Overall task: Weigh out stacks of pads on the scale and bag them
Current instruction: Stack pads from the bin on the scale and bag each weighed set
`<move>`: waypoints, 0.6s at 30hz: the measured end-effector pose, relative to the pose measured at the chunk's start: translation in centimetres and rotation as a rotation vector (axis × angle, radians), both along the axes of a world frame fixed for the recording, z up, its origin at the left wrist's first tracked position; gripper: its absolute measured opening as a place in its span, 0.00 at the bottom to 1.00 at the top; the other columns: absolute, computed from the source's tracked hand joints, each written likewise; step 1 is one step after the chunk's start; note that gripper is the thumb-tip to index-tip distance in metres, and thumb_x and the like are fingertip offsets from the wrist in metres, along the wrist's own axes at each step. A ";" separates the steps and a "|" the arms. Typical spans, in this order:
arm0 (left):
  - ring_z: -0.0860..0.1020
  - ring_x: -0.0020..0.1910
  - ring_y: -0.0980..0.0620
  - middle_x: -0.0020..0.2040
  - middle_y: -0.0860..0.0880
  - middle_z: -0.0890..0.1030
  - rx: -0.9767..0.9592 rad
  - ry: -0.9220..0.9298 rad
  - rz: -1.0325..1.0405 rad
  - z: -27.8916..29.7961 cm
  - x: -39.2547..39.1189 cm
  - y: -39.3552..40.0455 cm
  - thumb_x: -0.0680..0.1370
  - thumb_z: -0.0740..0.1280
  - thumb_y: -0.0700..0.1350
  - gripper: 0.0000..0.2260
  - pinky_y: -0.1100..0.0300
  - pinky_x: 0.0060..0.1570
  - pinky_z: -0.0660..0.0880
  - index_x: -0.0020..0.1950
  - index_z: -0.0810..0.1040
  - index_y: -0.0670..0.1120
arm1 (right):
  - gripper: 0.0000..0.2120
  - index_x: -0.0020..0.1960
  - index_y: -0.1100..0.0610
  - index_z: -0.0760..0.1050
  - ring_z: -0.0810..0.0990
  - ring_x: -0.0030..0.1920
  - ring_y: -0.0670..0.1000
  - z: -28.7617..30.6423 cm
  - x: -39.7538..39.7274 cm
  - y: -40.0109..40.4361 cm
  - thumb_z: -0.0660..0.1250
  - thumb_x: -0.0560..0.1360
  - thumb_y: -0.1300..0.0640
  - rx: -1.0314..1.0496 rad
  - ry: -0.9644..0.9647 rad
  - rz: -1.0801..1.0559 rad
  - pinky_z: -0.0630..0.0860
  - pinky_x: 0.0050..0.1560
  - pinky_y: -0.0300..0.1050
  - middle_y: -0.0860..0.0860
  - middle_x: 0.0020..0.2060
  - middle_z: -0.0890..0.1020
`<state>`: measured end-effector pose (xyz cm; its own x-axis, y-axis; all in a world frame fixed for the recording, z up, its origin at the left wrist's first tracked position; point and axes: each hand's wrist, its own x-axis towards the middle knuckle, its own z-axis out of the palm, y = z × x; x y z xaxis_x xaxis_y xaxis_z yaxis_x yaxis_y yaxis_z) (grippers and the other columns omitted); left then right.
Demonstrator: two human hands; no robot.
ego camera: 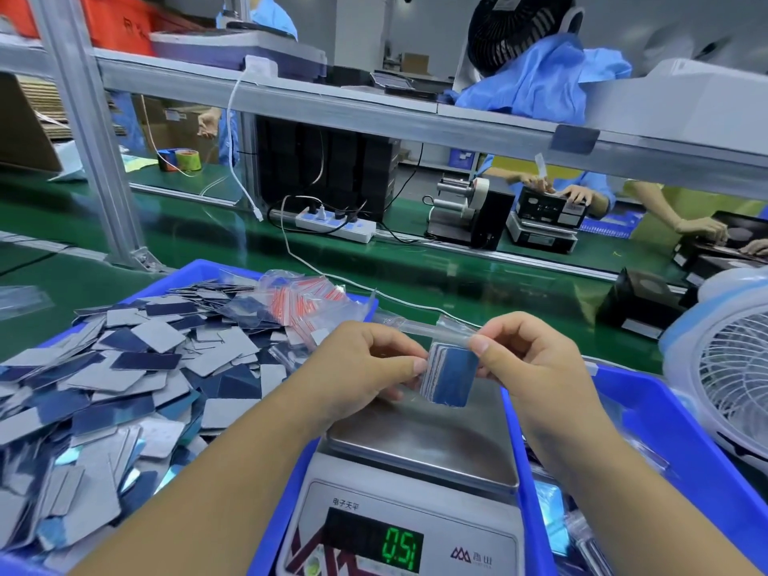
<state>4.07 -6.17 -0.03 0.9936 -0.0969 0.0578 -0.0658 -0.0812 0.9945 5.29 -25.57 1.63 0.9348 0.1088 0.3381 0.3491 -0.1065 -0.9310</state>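
**Pad stack held between both hands above the scale**

A stack of pads [451,378], blue face toward the camera with layered edges showing on its left side, sits inside a clear plastic bag [451,332] and is held in the air just above the steel pan of the digital scale [419,442]. The left hand [365,363] pinches the stack's left edge between thumb and fingers; the right hand [528,359] pinches the bag at the stack's upper right corner, fingers curled. The stack lies between the two hands, apart from the pan. The scale's green display [399,548] reads 0.51.

To the left, a blue bin [274,513] is heaped with loose pads [124,380], grey and dark blue. At its far end lies a bundle of red-striped zip bags [305,303]. Another blue bin [648,409] stands on the right, with a white fan [731,367] beyond it.
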 end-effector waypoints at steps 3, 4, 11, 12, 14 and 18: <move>0.83 0.37 0.57 0.34 0.51 0.84 0.033 -0.012 -0.011 0.0 0.0 -0.1 0.76 0.72 0.36 0.14 0.64 0.35 0.78 0.37 0.85 0.54 | 0.11 0.38 0.53 0.79 0.79 0.34 0.46 0.0 0.0 0.1 0.70 0.75 0.66 0.021 0.009 0.018 0.77 0.36 0.35 0.50 0.33 0.81; 0.82 0.37 0.58 0.35 0.52 0.83 0.041 -0.016 -0.015 -0.1 0.0 -0.1 0.76 0.72 0.36 0.14 0.64 0.36 0.78 0.37 0.85 0.54 | 0.11 0.38 0.53 0.80 0.79 0.35 0.46 -0.1 -0.1 0.1 0.70 0.75 0.66 0.024 0.011 0.022 0.77 0.36 0.35 0.49 0.33 0.81; 0.79 0.35 0.57 0.36 0.50 0.83 -0.133 -0.010 -0.134 0.4 -0.5 0.0 0.73 0.76 0.40 0.07 0.64 0.36 0.76 0.40 0.86 0.52 | 0.10 0.37 0.51 0.80 0.78 0.38 0.48 0.1 -0.2 0.0 0.70 0.74 0.64 0.217 0.076 0.115 0.79 0.41 0.43 0.50 0.34 0.80; 0.79 0.35 0.56 0.37 0.49 0.83 -0.162 -0.001 -0.151 0.4 -0.6 -0.1 0.71 0.76 0.42 0.04 0.64 0.36 0.76 0.41 0.86 0.52 | 0.08 0.37 0.51 0.80 0.78 0.38 0.48 0.1 -0.2 0.1 0.71 0.72 0.62 0.258 0.096 0.139 0.78 0.41 0.43 0.50 0.34 0.79; 0.80 0.35 0.54 0.38 0.47 0.83 -0.201 0.006 -0.179 0.3 -0.7 -0.2 0.67 0.77 0.46 0.05 0.62 0.36 0.77 0.41 0.87 0.50 | 0.04 0.36 0.51 0.80 0.78 0.36 0.47 0.2 -0.3 0.2 0.71 0.68 0.59 0.324 0.127 0.179 0.78 0.39 0.40 0.49 0.33 0.79; 0.80 0.34 0.53 0.38 0.46 0.83 -0.281 0.016 -0.212 0.2 -0.6 -0.1 0.70 0.76 0.43 0.03 0.64 0.34 0.76 0.42 0.87 0.46 | 0.04 0.36 0.52 0.80 0.78 0.36 0.48 0.1 -0.2 0.2 0.70 0.69 0.59 0.378 0.149 0.188 0.78 0.38 0.41 0.50 0.34 0.78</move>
<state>3.47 -6.29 0.20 0.9541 -0.2835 0.0963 -0.0364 0.2095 0.9771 5.14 -25.33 1.73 0.9520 0.1761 0.2502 0.1893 0.3034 -0.9339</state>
